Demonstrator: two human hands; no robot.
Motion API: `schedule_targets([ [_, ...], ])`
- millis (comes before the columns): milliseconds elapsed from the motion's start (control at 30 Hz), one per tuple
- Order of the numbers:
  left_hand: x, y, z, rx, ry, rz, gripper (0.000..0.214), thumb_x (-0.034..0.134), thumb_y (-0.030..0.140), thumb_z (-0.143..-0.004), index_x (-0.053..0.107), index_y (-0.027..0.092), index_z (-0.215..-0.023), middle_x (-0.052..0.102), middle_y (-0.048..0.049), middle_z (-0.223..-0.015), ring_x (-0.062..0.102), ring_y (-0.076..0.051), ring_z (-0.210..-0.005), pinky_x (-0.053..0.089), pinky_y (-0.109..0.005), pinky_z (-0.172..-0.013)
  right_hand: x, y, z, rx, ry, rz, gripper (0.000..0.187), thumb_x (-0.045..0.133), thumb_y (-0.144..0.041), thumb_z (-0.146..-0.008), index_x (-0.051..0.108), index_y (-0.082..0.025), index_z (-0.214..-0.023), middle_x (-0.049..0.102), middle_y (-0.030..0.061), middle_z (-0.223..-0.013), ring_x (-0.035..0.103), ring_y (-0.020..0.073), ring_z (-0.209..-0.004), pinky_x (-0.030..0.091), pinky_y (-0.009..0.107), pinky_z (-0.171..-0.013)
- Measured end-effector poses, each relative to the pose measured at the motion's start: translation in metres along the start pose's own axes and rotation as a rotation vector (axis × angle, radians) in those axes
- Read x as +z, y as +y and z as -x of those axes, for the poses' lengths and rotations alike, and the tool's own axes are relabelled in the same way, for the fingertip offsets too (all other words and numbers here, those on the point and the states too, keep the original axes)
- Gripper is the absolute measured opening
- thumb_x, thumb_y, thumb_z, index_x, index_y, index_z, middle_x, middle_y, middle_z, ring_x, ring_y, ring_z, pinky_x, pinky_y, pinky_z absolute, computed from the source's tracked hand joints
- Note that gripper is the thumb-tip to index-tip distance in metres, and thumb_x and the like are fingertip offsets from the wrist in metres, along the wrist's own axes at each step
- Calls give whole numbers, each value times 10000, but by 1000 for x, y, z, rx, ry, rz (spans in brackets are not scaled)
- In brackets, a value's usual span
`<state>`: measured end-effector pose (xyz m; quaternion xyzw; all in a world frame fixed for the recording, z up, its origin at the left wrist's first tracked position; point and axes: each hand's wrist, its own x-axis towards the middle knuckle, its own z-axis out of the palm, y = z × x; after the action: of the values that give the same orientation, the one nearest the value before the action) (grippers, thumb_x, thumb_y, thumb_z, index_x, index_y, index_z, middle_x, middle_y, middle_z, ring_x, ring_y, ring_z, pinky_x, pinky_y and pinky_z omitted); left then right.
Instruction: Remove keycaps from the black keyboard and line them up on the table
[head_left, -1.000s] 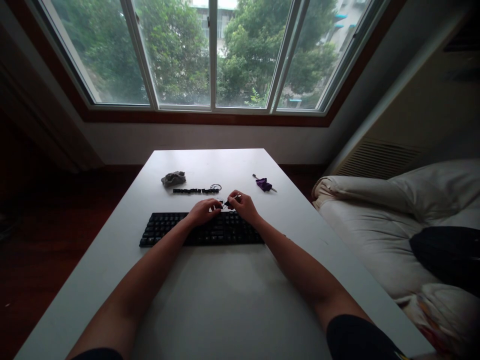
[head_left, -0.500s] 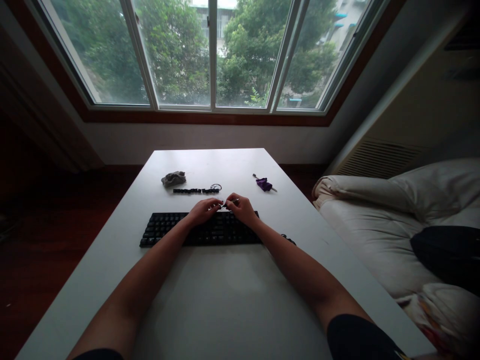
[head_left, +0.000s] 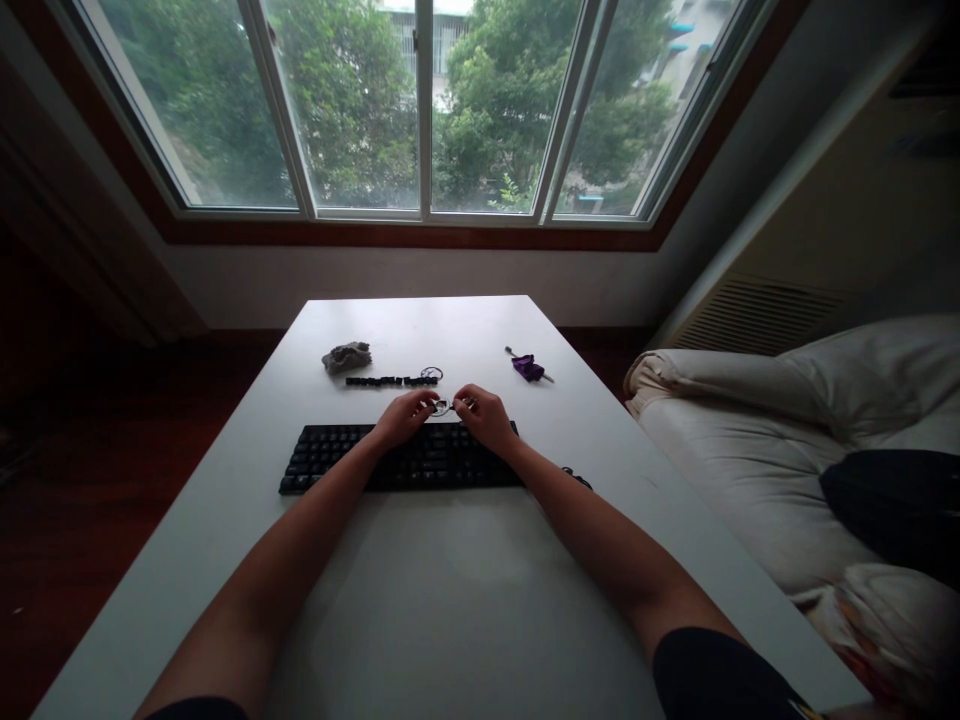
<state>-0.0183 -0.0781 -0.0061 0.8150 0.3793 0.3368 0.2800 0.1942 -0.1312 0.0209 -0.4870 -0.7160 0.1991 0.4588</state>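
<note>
A black keyboard (head_left: 330, 460) lies across the white table in front of me, partly covered by my hands and forearms. Over its back edge, my right hand (head_left: 484, 415) pinches a thin wire keycap puller (head_left: 441, 409), whose loops point left. My left hand (head_left: 407, 415) is at the other end of the loops, fingers closed at the tips around what looks like a small black keycap, mostly hidden. Behind the keyboard, several black keycaps (head_left: 382, 381) form a row. A wire ring (head_left: 432, 372) rests at that row's right end.
A crumpled grey cloth (head_left: 347, 357) sits at the back left of the table (head_left: 465, 600). Toward the back right lies a purple cloth (head_left: 528, 368) with a thin brush-like stick through it. A dark cable (head_left: 577, 479) curls beside the keyboard. A pale sofa (head_left: 720, 440) stands at the right.
My left hand has shifted slightly left, away from my right. The wire loops between them now show more openly. Everything else on the table stays put.
</note>
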Motion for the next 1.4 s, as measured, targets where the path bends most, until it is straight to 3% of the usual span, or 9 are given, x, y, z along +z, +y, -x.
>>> schedule_targets([
  [100, -1, 0, -1, -38, 19, 62, 245, 622, 303, -854, 646, 224, -1085, 711, -36, -1004, 651, -155, -801, 531, -284, -741, -1, -1, 1, -32, 14, 50, 240, 493, -366, -953, 673, -208, -973, 701, 35, -890, 626, 139, -696, 467, 246, -674],
  [300, -6, -3, -2, -71, 20, 174, 240, 668, 401, -825, 633, 189, -932, 696, -31, -909, 644, -156, -767, 518, -283, -708, 2, -1, 4, -113, -108, 137, 235, 473, -331, -982, 664, -255, -1095, 705, 45, -1082, 665, 169, -889, 485, 270, -817],
  [433, -6, -4, -2, -49, -14, 217, 291, 684, 447, -817, 633, 173, -902, 687, -38, -879, 624, -154, -761, 506, -286, -707, 4, 1, 5, -110, -163, 204, 238, 552, -280, -938, 637, -268, -1160, 683, 35, -1146, 653, 149, -815, 488, 279, -818],
  [667, -8, 2, 0, 13, -41, 210, 299, 677, 458, -825, 644, 164, -871, 662, -22, -822, 581, -138, -736, 470, -271, -694, 8, 7, 3, -223, -157, 280, 215, 628, -248, -896, 664, -253, -1109, 680, 53, -1050, 601, 205, -1001, 469, 321, -891],
  [967, -10, 4, 0, 26, -87, 197, 331, 651, 485, -840, 654, 158, -891, 657, -29, -819, 576, -146, -745, 471, -270, -703, 11, 7, 3, -246, -178, 299, 191, 635, -240, -898, 669, -257, -1085, 659, 53, -1026, 571, 207, -1005, 468, 322, -881],
  [1200, -4, 0, 1, -53, -47, -24, 284, 537, 451, -909, 654, 195, -872, 681, -19, -806, 591, -161, -712, 466, -282, -685, 5, 12, -3, -205, -130, 291, 169, 653, -243, -878, 667, -244, -1046, 653, 57, -1027, 577, 206, -974, 471, 331, -862],
  [1400, 1, 5, 5, 41, -138, -260, 169, 586, 373, -866, 667, 227, -889, 687, -31, -850, 602, -183, -747, 449, -288, -691, -1, 33, -34, -98, -158, 348, 147, 679, -251, -843, 684, -227, -988, 637, 40, -976, 600, 176, -908, 466, 299, -816],
])
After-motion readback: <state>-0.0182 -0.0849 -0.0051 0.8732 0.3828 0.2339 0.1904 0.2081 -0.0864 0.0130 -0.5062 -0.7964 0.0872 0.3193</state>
